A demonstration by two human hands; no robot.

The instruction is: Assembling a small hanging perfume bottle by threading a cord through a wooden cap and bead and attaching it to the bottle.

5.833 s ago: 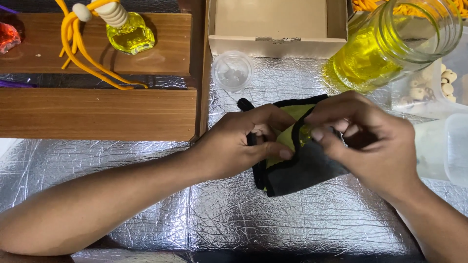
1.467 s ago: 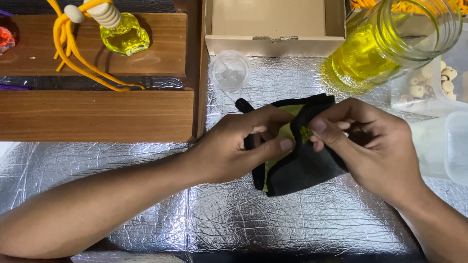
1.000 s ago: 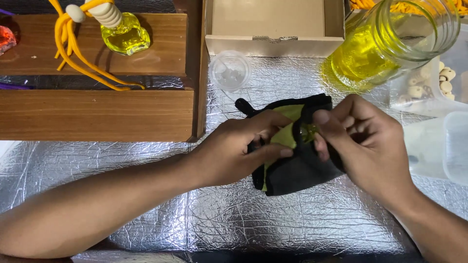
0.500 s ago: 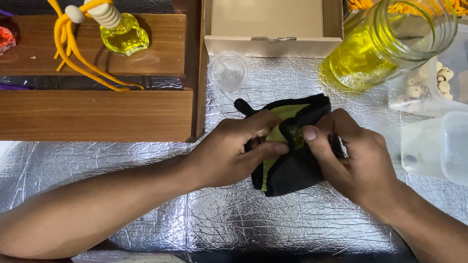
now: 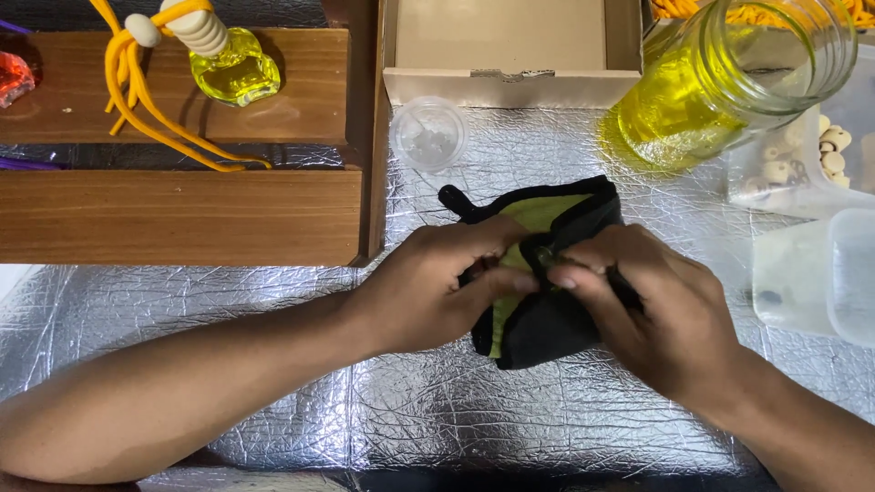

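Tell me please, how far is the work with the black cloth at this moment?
Looks done: one small bottle of yellow liquid, with yellow cord, stands on the wooden shelf. In hand: the left hand and right hand press the black and green cloth around something hidden. Left: the large jar holds yellow liquid; wooden beads lie in a clear tub.

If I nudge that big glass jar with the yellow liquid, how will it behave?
The glass jar seems tilted, liquid pooled to one side, so it may roll or spill. Probably heavy and breakable. The smooth foil sheet beneath might let it slide.
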